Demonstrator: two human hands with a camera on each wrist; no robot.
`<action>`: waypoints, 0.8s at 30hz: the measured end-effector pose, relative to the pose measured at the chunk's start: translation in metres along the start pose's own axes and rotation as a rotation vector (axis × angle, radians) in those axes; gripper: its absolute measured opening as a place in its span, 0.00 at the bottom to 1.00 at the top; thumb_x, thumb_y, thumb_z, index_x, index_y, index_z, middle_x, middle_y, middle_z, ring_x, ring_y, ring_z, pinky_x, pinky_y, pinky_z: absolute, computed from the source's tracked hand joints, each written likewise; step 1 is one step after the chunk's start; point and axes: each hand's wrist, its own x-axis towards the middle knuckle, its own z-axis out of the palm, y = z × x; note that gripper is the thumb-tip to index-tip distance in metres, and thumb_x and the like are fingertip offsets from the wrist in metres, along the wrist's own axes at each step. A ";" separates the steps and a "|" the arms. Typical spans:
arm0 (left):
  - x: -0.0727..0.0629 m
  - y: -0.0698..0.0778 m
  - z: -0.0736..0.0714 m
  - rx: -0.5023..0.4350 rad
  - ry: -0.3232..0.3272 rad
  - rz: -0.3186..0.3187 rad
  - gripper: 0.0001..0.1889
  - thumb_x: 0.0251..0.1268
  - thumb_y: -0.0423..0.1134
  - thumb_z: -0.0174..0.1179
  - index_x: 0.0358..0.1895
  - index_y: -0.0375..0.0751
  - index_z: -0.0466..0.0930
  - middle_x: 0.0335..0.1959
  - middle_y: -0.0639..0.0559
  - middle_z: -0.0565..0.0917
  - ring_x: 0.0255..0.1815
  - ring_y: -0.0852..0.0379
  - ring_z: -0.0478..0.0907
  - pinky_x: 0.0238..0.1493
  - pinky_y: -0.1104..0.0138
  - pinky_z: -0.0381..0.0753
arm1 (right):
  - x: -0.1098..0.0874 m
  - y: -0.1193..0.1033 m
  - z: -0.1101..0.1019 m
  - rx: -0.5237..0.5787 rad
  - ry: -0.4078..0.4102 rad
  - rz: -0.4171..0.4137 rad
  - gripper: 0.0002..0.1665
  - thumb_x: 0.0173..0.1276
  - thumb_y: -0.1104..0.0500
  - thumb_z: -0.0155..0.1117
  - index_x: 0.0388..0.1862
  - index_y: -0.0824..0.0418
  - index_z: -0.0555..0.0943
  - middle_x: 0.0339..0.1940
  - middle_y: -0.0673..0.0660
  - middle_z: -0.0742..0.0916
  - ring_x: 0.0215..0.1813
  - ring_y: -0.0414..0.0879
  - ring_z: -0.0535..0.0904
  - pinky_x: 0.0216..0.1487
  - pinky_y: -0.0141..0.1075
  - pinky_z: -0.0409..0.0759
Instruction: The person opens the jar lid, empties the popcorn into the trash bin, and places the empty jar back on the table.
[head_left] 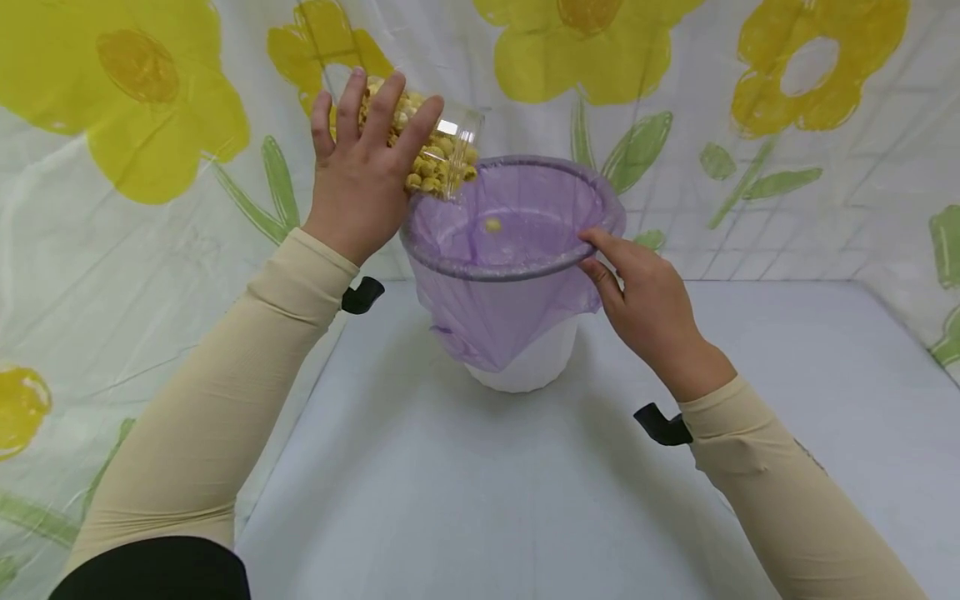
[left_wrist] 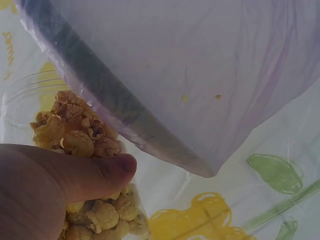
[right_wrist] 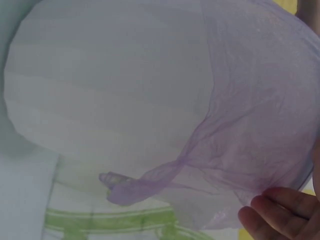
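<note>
My left hand grips a clear jar of popcorn, tipped so its mouth points right and down over the rim of a white trash can. The thumb lies across the jar in the left wrist view, with caramel-coloured popcorn behind the clear wall. A purple trash bag lines the can and folds down over its outside. One yellow popcorn piece shows inside the bag's opening. With thumb and fingers, my right hand pinches the can's rim at the near right; the can stands upright.
The can stands toward the back of a table with a pale cover. Behind and to the left hangs a white sheet printed with yellow flowers. Black wrist mounts stick out at both sleeves.
</note>
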 end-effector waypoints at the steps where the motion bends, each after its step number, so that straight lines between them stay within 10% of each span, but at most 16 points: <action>1: 0.000 0.000 0.000 0.002 0.002 0.003 0.39 0.68 0.25 0.51 0.81 0.57 0.59 0.79 0.38 0.60 0.82 0.33 0.48 0.77 0.36 0.44 | 0.000 0.000 0.000 0.001 0.000 0.000 0.23 0.79 0.55 0.64 0.70 0.58 0.81 0.62 0.63 0.87 0.44 0.57 0.83 0.49 0.55 0.80; 24: 0.001 0.003 0.007 0.011 0.143 0.048 0.34 0.78 0.28 0.40 0.80 0.66 0.64 0.78 0.35 0.63 0.83 0.37 0.53 0.79 0.37 0.44 | -0.001 -0.001 -0.003 0.014 -0.033 0.027 0.25 0.81 0.54 0.63 0.72 0.59 0.79 0.65 0.64 0.86 0.57 0.61 0.85 0.58 0.58 0.81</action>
